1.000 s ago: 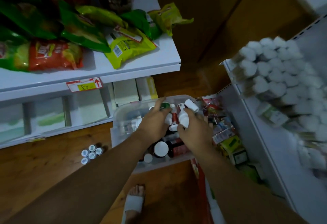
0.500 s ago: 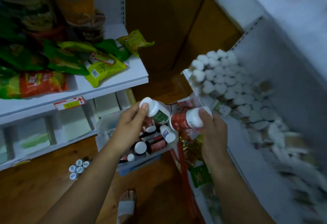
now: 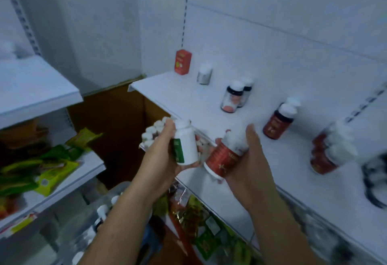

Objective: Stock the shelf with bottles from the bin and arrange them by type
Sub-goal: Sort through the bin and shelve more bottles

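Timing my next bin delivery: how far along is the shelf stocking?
Done: a few bottles stand grouped on the shelf, like the red-label pair and the pink-label pair. In hand: left hand holds a green-label bottle, right hand a red-label bottle. Left: those two to place, plus bottles in the bin below.

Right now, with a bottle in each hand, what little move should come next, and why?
Probably the right hand should stand its red bottle on the white shelf beside the red-labelled bottles standing there: the labels look alike, and that hand is closest. The white bottle in the left hand can wait.
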